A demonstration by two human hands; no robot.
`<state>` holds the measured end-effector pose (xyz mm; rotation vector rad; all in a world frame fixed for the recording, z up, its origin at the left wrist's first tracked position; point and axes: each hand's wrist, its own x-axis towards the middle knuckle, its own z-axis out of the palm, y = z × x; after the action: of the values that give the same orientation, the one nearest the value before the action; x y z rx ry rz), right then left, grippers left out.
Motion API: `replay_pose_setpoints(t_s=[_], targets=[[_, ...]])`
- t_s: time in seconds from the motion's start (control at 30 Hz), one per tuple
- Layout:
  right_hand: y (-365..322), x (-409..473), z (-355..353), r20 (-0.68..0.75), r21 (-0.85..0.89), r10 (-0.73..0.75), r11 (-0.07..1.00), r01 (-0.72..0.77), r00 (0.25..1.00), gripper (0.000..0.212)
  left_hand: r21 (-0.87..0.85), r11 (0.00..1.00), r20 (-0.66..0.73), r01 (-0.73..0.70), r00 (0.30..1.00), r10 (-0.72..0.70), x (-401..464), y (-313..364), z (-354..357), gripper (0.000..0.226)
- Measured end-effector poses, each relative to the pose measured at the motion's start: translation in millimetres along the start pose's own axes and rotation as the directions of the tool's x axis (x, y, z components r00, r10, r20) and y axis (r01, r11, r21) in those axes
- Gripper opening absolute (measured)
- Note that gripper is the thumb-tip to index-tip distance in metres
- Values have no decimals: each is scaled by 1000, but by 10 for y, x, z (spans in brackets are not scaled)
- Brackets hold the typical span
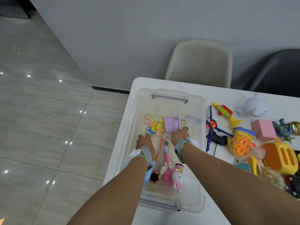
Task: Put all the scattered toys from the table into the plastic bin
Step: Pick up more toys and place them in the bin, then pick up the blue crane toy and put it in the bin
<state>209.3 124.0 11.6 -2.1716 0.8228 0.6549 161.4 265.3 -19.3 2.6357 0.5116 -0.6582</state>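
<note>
Over the bin (201,101), both hands lowered.

Even, fairly bright indoor light; small white glints in pairs on the glossy floor (48,103) point to ceiling spots overhead, and shadows on the table (227,98) are faint and soft. Wide-angle bending shows toward the edges, where the floor's tile lines and the table edge run slanted and curved. Whole frame slightly soft, with the toys (276,151) at far right smeared and the clear bin (201,111) milky with dull reflections.
</note>
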Motion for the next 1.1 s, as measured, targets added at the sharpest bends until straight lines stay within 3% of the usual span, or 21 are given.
replay_pose_setpoints(t_s=[0.07,0.23,0.43,0.63,0.73,0.93,1.1], targets=[[-47,-65,-96,-6,-64,-10,998,9,1000,43,-58,998,-49,-25,999,22,-59,60,-70,41],[-240,-244,-262,-68,74,-93,992,98,993,40,-338,936,-172,-98,984,41,-211,303,-273,43],[-281,-516,-518,-159,25,-182,982,188,970,35,-413,879,-279,-237,952,126,-450,659,-469,42],[-73,-671,-1000,-314,-97,-488,870,484,814,27,-461,821,-327,-338,924,196,-723,1071,-526,45],[107,-579,-1279,-428,-126,-481,870,477,765,23,-449,806,-368,-385,902,226,-847,1306,-518,36],[543,-304,-1698,-395,-102,-432,898,428,811,31,-429,754,-380,-497,857,348,-1025,1822,-433,22],[954,-39,-1909,-285,-24,-276,960,280,918,22,-413,728,-284,-548,836,469,-1070,2284,-260,26]])
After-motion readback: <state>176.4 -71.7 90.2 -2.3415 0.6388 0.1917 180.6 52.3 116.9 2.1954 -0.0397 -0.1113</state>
